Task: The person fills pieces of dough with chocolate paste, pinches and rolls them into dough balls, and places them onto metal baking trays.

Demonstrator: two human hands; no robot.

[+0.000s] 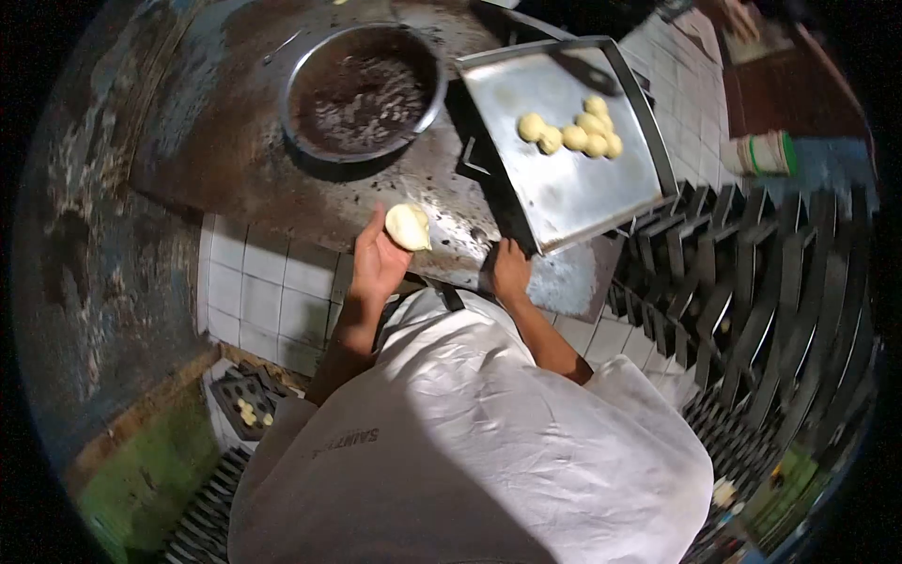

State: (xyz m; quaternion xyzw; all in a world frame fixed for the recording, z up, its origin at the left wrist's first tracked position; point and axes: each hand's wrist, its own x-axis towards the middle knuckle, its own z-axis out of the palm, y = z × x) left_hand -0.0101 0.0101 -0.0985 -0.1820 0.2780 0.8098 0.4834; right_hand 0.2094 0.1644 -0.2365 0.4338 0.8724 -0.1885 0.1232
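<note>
In the head view, my left hand (pixel 378 258) is palm up and holds a pale yellow piece of dough (pixel 408 227) at its fingers, over the front of the worktable. My right hand (pixel 510 271) is curled at the table's front edge, close to the near corner of a metal tray (pixel 554 211). Whatever its fingers may grip is hidden. On the tray lies a cluster of several round dough balls (pixel 574 138). A wide metal bowl (pixel 436 99) stands beyond my left hand, with a dark brown mass inside showing pale streaks.
The worn worktable (pixel 225 122) has dark crumbs scattered near the bowl. Stacked dark metal racks or trays (pixel 742 254) fill the right side. A container with a green rim (pixel 766 153) is at the far right. Another person's hand (pixel 742 19) shows at the top right.
</note>
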